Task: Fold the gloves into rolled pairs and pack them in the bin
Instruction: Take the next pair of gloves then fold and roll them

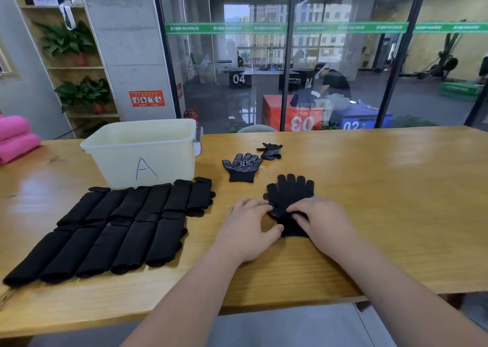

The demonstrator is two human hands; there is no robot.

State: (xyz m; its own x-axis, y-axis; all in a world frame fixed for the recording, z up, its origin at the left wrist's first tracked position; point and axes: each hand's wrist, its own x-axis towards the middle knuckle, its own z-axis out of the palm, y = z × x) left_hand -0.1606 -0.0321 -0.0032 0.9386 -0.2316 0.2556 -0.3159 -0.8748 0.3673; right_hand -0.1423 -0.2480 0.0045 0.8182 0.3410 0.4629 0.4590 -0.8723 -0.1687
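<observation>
Bin [116,161], table's far-left edge: handwritten blue "A" on front wall. Flat glove [242,167], mid-table: white patch "冠恒". Green strip [264,28] across glass: "MAXIMUM" repeated (characters beside it too small). Behind glass: black box [239,79] "04", red box [293,120] "03", blue box [361,122] "02".

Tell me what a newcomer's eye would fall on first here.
Two rows of black rolled pairs fill the near left of the table, in front of the white bin marked A. Near the centre, the left hand rests on stacked gloves and the right hand pinches them; their fingers point away. Two loose gloves lie beyond, right of the bin.
</observation>
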